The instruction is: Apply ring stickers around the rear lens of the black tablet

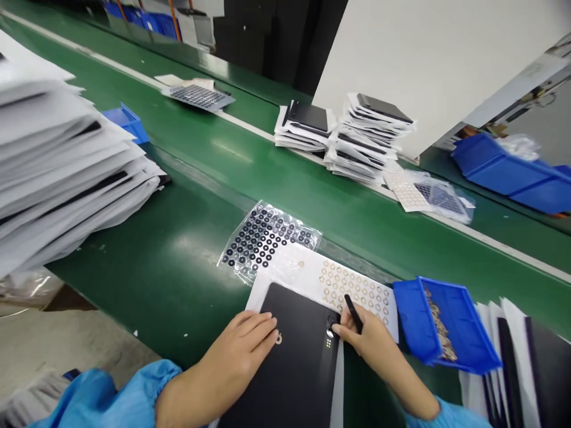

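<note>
Down on the green belt (187, 279), the left hand (243, 345) lies flat on the near-left part of a black panel (294, 362), fingers together and pressed onto its surface, with a small gold ring (279, 339) lying on the panel just at the fingertips. Opposite it, the right hand (363, 339) pinches a thin black tool (353, 313) between thumb and forefinger, and those fingertips touch the panel's far-right corner at a round camera opening (332, 321). Just beyond the right fingers lies a white sheet of gold rings (357, 291); beyond the left fingers, a clear sheet of black rings (263, 238). Right of the right hand sits a blue bin (464, 309) holding small parts.
</note>
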`<state>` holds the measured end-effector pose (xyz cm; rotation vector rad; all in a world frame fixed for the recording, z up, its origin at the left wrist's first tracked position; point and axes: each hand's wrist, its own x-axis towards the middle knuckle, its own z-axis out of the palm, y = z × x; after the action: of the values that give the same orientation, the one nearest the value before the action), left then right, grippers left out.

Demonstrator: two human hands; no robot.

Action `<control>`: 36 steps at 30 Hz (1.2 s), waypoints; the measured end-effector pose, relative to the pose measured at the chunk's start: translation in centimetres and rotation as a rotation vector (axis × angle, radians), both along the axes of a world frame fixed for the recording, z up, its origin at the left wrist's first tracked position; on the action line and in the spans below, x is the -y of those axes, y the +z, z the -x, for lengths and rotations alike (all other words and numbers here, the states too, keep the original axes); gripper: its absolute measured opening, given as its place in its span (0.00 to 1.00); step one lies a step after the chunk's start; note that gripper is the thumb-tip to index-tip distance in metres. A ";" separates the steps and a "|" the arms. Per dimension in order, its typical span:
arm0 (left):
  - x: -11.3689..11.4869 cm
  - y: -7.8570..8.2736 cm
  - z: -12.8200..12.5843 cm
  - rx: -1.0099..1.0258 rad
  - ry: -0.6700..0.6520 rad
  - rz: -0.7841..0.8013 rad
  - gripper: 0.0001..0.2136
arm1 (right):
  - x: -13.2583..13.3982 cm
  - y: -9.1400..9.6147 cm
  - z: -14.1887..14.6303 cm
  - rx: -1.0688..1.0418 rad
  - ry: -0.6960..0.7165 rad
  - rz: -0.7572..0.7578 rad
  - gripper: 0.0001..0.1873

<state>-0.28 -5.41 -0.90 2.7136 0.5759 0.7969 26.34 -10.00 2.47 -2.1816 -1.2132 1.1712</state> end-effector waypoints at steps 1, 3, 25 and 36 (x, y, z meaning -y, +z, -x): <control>-0.2 0.4 -0.3 -0.020 -0.011 0.036 0.13 | 0.6 -0.4 -0.1 -0.027 -0.022 -0.078 0.08; -0.7 1.5 -1.4 -0.095 -0.028 0.152 0.12 | 1.5 -1.1 -0.2 -0.085 -0.055 -0.193 0.13; -2.6 5.4 -15.2 -0.744 0.029 0.393 0.06 | 2.5 -3.0 -0.3 -0.083 0.020 -0.431 0.12; -1.5 5.5 -15.1 -0.795 0.037 0.310 0.05 | 2.5 -2.6 -0.3 -0.082 0.031 -0.439 0.15</control>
<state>14.78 -3.94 4.62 2.6404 0.8138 -0.3897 26.63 -12.54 -0.16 -1.7784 -1.3261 0.8915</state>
